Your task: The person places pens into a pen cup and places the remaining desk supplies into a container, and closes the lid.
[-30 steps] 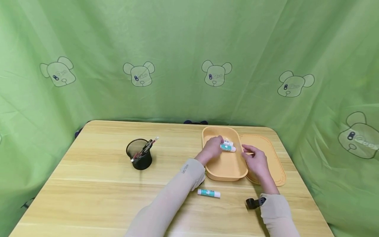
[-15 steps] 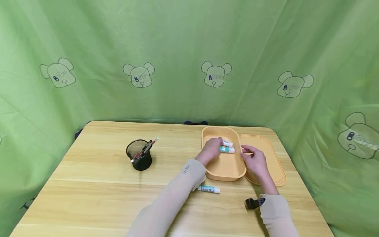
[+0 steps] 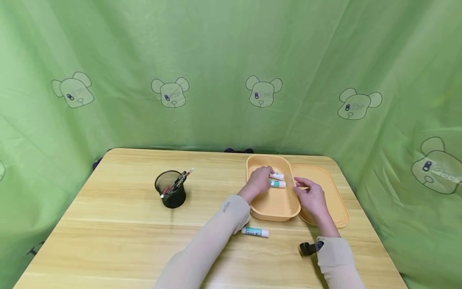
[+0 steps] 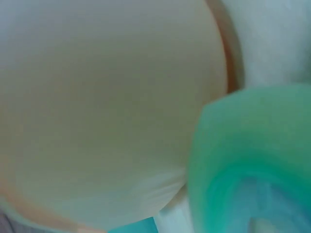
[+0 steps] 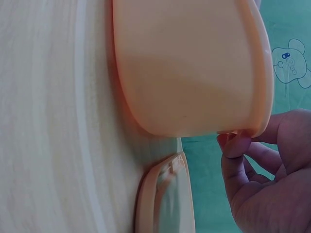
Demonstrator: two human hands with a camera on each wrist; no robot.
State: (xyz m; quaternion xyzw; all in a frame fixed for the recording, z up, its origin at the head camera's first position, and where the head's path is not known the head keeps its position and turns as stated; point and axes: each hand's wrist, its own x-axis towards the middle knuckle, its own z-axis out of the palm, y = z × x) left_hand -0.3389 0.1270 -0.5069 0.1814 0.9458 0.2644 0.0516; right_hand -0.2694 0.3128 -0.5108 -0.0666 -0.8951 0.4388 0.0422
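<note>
An orange-yellow plastic box [image 3: 276, 202] stands on the table, with two glue sticks inside. My left hand [image 3: 258, 182] reaches into it and holds the nearer glue stick [image 3: 278, 184] by its left end; the fingertips are hidden. The farther glue stick [image 3: 277, 176] lies just beyond, partly behind the fingers. At the box's right wall, my right hand [image 3: 312, 196] pinches the rim between thumb and finger, which the right wrist view shows close up. A third glue stick [image 3: 255, 232], teal and white, lies on the table in front of the box, beside the left sleeve.
The matching lid [image 3: 326, 188] lies flat to the right of the box, partly behind the right hand. A black mesh pen holder [image 3: 174, 198] with several pens stands at the left. A green curtain [image 3: 216, 48] hangs behind the table. A blurred box wall fills most of the left wrist view.
The nearer glue stick in the box has shifted slightly toward me. The box has moved a little to the left. The glue stick on the table has rolled slightly away from me.
</note>
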